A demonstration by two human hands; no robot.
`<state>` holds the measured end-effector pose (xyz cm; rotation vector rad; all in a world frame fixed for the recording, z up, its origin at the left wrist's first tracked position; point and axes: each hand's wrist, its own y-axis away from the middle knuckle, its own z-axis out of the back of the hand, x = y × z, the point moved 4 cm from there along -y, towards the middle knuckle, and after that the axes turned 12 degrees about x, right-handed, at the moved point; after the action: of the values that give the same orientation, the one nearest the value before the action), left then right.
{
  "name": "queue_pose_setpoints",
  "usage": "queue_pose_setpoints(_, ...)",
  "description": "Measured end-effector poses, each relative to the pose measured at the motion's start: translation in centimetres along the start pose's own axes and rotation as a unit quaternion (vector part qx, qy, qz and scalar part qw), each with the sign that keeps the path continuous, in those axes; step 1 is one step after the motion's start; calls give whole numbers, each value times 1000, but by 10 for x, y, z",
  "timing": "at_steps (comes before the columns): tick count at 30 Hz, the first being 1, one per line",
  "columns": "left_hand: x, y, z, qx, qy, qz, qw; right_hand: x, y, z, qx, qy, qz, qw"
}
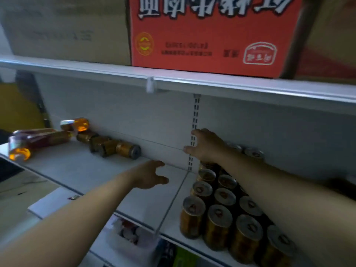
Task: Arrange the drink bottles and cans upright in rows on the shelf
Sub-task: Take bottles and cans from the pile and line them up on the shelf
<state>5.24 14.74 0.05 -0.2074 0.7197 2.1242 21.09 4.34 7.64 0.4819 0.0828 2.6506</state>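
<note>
Cans (128, 150) lie toppled, so our left hand (149, 175) reaches open, empty; whether our right hand (207, 146) grips one, we cannot tell.

Dim grey back panel (134, 116) (slotted upright (195, 120)), red carton (212, 35) above.

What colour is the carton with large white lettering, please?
The carton is red, seen in the head view.

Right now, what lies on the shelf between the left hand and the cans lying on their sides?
Nothing: in the head view, only bare white shelf separates the left hand from the nearest lying can.
</note>
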Motion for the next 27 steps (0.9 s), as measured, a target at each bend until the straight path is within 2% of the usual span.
queue_pose_setpoints(8,179,75,53,-78,21,53,995,193,-90,-62,50,8,58,997)
queue_pose_setpoints(15,321,125,102,-90,-4,138,986,329,-161,-108,53,18,112,992)
queue_pose_setpoints(22,431,116,148,-127,41,201,970,402,-253,-143,72,29,146,986)
queue_pose_setpoints(27,494,83,190,-135,32,198,970,427,-346,-160,86,5,135,987)
